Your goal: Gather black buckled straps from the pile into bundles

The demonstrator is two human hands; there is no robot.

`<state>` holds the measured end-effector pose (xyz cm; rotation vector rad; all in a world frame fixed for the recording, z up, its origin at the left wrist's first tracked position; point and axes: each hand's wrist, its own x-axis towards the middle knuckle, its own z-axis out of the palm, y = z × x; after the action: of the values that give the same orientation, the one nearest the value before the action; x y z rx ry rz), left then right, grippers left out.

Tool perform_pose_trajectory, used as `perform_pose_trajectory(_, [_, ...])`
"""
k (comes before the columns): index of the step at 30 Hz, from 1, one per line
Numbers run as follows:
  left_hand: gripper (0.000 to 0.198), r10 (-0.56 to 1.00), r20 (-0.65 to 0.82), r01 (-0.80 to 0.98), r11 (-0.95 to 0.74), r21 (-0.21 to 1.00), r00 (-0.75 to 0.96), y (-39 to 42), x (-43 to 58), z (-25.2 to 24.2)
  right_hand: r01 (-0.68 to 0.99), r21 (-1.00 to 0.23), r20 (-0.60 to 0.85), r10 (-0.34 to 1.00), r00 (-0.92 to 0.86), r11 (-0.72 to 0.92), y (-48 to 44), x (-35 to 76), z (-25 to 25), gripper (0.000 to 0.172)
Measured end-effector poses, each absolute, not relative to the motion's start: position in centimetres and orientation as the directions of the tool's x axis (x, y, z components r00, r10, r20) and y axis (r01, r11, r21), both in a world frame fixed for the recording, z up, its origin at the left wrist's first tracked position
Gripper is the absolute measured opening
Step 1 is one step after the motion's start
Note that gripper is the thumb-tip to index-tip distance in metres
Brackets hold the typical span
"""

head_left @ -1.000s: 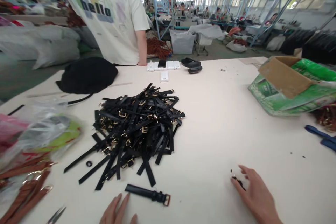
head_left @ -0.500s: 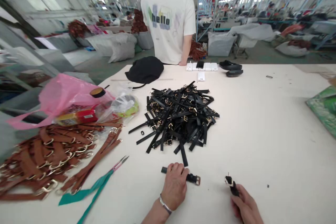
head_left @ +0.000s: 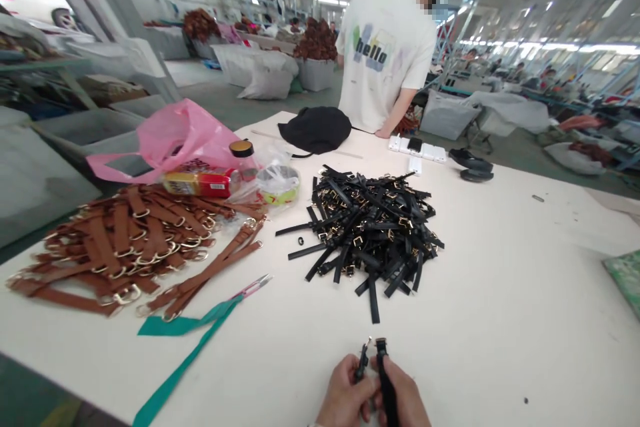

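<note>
- Holding two black pieces at the bottom edge of the view, both hands sit pressed side by side just above the white table (head_left: 500, 293); the left hand (head_left: 344, 395) is curled around a short black buckle piece (head_left: 362, 361), its gold-coloured metal tip poking up past the fingers; the right hand (head_left: 406, 401) is closed around a black strap (head_left: 386, 380) that runs up out of the fist, its upper end level with the buckle piece and just beside it; whether the two pieces touch cannot be told.
- Lying near the hands, further up the table, is a heap of black straps (head_left: 370, 227) with gold buckles; one strap juts out of the heap toward the hands; a small black loop (head_left: 301, 241) lies alone at the heap's left edge.
- Spreading over the left end of the table is a pile of brown straps (head_left: 125, 247) with metal rings; a pair of small snips (head_left: 253, 287) rests beside it on a teal ribbon (head_left: 185, 347) that trails off the near edge.
- Sitting behind the brown pile are a pink plastic bag (head_left: 170, 137), a bottle (head_left: 203, 181) lying on its side, and a clear bag (head_left: 277, 180) with a roll inside.
- Standing at the far side of the table is a person in a white T-shirt (head_left: 385, 57), back to the camera, one hand resting at the table edge; a black cloth bundle (head_left: 315, 128) and a white power strip (head_left: 417, 147) lie close by.
</note>
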<state>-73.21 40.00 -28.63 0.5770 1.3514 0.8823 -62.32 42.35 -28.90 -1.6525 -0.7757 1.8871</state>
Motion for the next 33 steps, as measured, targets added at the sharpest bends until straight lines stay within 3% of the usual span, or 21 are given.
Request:
perform_pose_trajectory(5, [0.032,0.806,-0.587,-0.358,0.528,0.77,-0.075,39.5,-73.9,-29.2,0.056,-0.76,-0.649,0.75,-0.124,-0.648,41.5,-63.4,-29.2,0.059])
perform_pose_trajectory(12, [0.045,0.754,-0.637,-0.445,0.522,0.728,-0.157,38.6,-74.2,-28.6,-0.236,-0.588,-0.75,0.63,-0.2,-0.774,42.2,-61.9,-29.2,0.06])
perform_pose_trajectory(18, [0.053,0.753,-0.631,-0.443,0.508,0.739,-0.188,38.7,-73.5,-28.0,-0.294,-0.618,-0.704,0.68,-0.205,-0.729,42.1,-61.2,-28.2,0.053])
perform_pose_trajectory(33, [0.046,0.789,-0.561,-0.446,0.42,0.791,-0.252,38.2,-72.9,-29.2,-0.408,-0.561,-0.633,0.691,-0.35,-0.721,41.4,-60.7,-27.0,0.052])
